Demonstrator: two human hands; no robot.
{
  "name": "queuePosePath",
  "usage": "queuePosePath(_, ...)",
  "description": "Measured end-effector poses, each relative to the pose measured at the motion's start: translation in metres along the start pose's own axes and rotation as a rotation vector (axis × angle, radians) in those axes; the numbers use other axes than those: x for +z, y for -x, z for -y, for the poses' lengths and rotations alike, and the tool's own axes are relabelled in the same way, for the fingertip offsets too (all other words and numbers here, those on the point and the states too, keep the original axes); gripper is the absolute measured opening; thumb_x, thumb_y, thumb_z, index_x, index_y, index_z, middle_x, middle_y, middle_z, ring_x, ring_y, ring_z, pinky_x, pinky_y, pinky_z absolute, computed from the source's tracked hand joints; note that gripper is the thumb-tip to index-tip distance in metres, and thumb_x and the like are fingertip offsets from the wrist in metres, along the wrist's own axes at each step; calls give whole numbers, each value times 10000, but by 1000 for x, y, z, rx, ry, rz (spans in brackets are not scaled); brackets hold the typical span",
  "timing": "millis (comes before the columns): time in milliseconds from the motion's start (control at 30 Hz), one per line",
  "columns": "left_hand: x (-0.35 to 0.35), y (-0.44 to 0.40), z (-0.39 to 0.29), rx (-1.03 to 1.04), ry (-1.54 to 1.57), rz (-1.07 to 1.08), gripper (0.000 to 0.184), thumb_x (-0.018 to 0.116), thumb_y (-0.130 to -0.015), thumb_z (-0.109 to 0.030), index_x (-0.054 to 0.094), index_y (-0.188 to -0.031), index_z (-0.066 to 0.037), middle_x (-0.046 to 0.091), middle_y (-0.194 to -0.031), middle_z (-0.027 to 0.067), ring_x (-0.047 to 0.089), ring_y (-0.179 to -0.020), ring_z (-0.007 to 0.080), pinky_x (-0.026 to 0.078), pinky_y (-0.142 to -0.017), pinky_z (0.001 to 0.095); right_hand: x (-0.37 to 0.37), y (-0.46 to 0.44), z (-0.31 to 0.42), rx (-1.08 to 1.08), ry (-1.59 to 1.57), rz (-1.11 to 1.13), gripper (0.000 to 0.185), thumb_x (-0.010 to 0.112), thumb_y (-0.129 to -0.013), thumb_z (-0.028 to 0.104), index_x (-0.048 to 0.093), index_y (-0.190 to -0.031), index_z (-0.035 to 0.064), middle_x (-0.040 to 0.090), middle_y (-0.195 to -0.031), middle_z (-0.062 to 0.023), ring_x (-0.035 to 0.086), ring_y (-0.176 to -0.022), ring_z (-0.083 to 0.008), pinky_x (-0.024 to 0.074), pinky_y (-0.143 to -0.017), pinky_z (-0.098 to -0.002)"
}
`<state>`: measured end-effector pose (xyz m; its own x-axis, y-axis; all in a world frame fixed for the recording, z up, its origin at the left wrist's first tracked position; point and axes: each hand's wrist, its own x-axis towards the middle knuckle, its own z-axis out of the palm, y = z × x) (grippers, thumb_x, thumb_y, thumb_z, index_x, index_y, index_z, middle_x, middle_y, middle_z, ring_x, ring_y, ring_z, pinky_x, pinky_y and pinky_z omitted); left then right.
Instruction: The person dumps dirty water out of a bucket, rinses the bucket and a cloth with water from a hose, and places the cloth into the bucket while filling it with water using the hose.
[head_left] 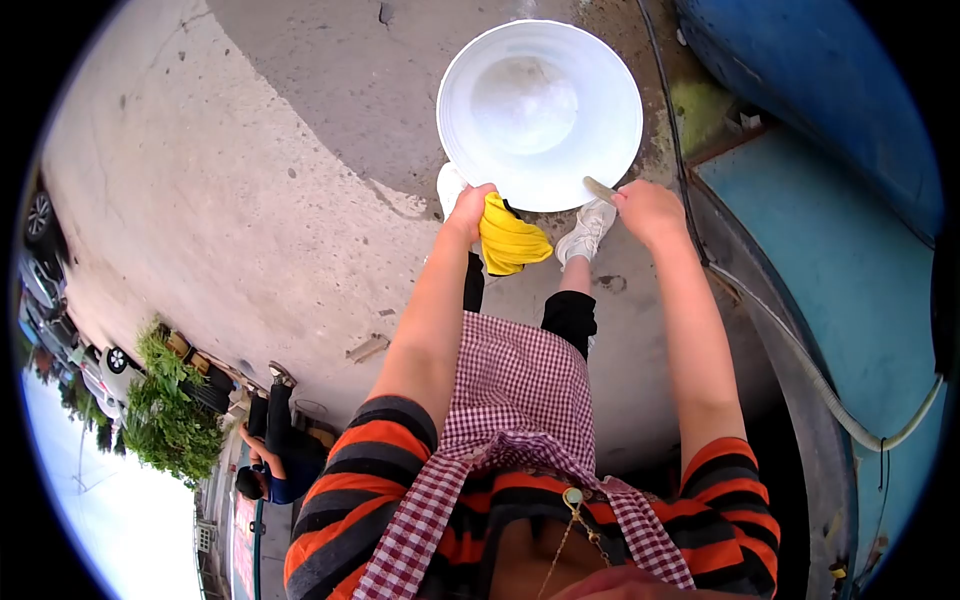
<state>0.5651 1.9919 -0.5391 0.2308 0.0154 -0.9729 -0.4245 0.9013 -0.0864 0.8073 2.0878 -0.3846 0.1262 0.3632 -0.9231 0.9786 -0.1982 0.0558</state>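
Note:
A large round white basin stands on the ground by my feet; whether there is water in it I cannot tell. My left hand is closed around a bunched yellow cloth, which hangs just below the basin's near rim. Closed too, my right hand grips the end of a pale hose, its tip at the basin's right near edge. Behind my wrist the hose's course is partly hidden. White shoes are on my feet, close against the basin.
On the right, a light hose and a dark cable run past a teal surface and a large blue object. Concrete ground spreads left. Farther off are a seated person, green plants and parked cars.

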Motion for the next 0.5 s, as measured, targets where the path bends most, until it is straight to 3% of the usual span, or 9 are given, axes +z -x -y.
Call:
queuePosePath(133,-5,3,11,10,9,-20,504,527,-695,-92,393,-1175,-13,529,-1001,116,540,-868,260,460,-744,381,-12,4,-9,37,54,-21,273,518,-830,311,651,-925,93,634,-921,-122,596,-867,-308,465,-758,-391)
queuePosePath(267,7,11,12,167,58,-32,529,567,-677,-117,378,-1160,-13,500,-1043,120,519,-910,260,448,-780,376,10,11,4,-268,-100,85,254,505,-825,308,640,-976,154,632,-912,-91,588,-864,-294,465,-762,-395)
queuePosePath(367,25,21,1,284,78,-113,560,612,-668,-157,364,-1146,-1,479,-1056,136,508,-931,251,440,-801,368,34,13,10,-205,-227,-75,291,494,-837,305,618,-1025,122,620,-933,-126,580,-860,-309,451,-749,-398)
queuePosePath(400,30,27,-8,337,52,-124,572,627,-665,-173,361,-1140,5,475,-1055,143,506,-934,247,437,-805,365,30,15,12,-143,-234,-36,307,496,-839,309,601,-1067,133,616,-957,-128,576,-877,-311,451,-756,-394)
queuePosePath(500,40,52,-37,475,-144,-253,642,699,-649,-247,362,-1115,39,469,-1030,148,496,-932,220,429,-802,329,37,16,-3,-70,-329,-210,262,448,-858,292,607,-994,134,619,-926,-115,575,-856,-309,453,-736,-414)
